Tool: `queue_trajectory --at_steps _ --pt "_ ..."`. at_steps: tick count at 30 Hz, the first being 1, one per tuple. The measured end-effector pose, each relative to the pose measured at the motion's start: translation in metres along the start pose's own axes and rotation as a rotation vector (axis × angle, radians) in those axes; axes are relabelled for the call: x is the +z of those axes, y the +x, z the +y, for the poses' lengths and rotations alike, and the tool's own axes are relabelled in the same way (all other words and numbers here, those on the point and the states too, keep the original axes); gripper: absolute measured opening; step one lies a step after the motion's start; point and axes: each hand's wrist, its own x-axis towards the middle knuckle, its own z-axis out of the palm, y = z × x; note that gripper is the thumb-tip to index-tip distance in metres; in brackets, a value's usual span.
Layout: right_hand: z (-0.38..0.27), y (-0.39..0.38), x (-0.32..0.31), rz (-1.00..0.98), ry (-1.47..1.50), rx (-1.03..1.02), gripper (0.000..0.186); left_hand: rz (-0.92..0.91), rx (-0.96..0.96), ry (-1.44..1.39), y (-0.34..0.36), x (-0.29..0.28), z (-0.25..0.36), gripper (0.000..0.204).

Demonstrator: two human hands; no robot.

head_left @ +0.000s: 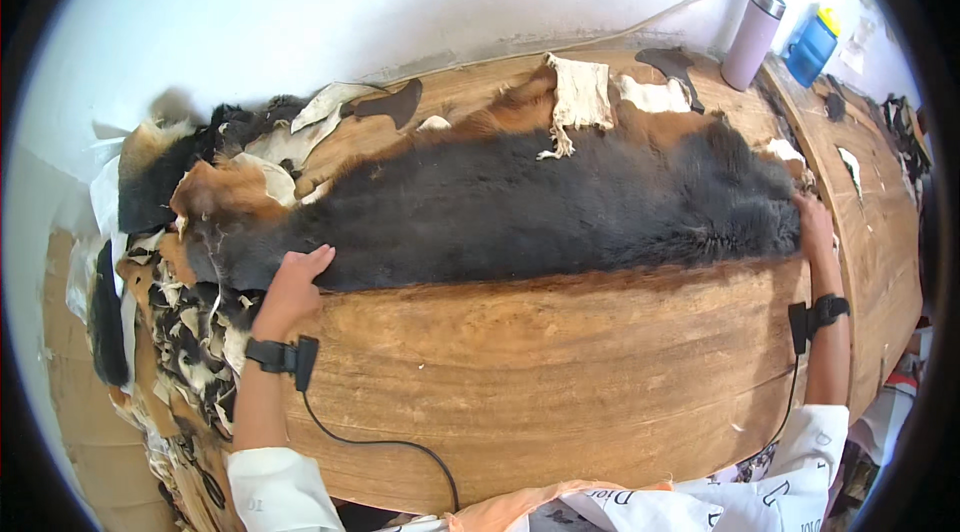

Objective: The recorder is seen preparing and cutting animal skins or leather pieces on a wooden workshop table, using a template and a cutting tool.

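A long black fur pelt (520,197) with reddish-brown edges lies stretched left to right across the wooden table, hair side up. At its near left edge, my left hand (292,284) grips the pelt, thumb on top and the other fingers partly hidden. My right hand (815,224) is closed on the right end, where the fur looks ruffled; its fingertips are mostly out of sight. A piece of cream cloth (580,95) with a frayed lower end lies over the pelt's far edge.
Fur scraps (190,332) heap at the left. Dark flat curved pieces (392,105) lie behind the pelt. A pink tumbler (752,40) and a blue bottle (812,50) stand at the back right, near a raised seam in the wooden table (560,372). Cables trail from both wrist straps.
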Motion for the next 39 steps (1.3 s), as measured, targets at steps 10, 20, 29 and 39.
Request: queue_trajectory --at_steps 10,20,29,39 --pt "-0.210 0.064 -0.017 -0.034 0.510 -0.272 0.014 0.216 -0.291 -0.350 0.120 0.001 0.012 0.027" --pt "-0.223 0.067 0.021 0.083 0.310 -0.130 0.013 0.325 -0.345 -0.237 0.129 0.033 0.012 0.016" --pt "-0.288 -0.019 -0.047 -0.091 0.197 -0.573 0.044 -0.139 0.094 -0.041 0.051 0.006 0.123 0.050" --pt "-0.297 -0.033 -0.007 -0.098 0.250 -0.571 0.042 0.006 0.163 -0.007 0.072 0.012 0.188 0.058"
